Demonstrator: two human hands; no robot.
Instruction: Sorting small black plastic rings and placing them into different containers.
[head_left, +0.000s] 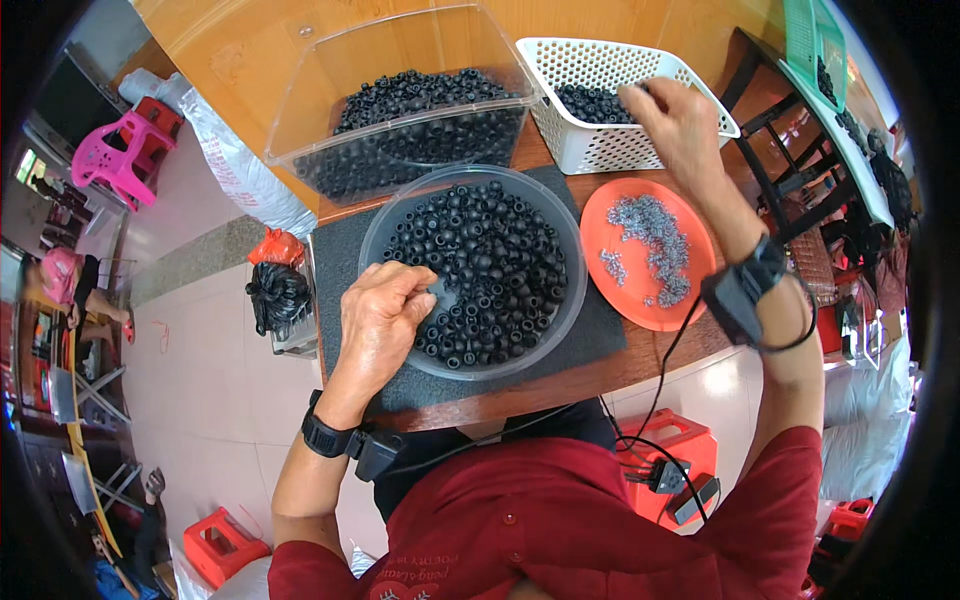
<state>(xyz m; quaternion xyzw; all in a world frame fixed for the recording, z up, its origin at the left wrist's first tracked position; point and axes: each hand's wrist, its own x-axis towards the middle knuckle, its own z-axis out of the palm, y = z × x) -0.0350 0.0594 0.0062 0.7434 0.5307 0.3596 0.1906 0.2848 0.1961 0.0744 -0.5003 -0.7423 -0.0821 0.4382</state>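
My left hand (385, 315) is closed at the left side of a round clear bowl (372, 250), its fingers curled and whatever they hold hidden. Small black hollow round caps (500, 260) fill much of that bowl, leaving a bare patch beside my fingertips. Over a white perforated basket (610, 150), my right hand (680, 125) is bent with fingers drawn together; what is in them cannot be made out. More black pieces (595, 103) lie in the basket. An orange-red plate (625, 295) below my right forearm carries a loose spread of tiny grey-blue parts (655, 240).
Behind the bowl stands a large clear bin (400, 165) of black caps. A dark mat (590, 340) lies under the bowl on the wooden table (470, 408). Cables (660, 385) hang from my wrist devices toward a red stool (680, 435). A black bag (278, 300) sits left.
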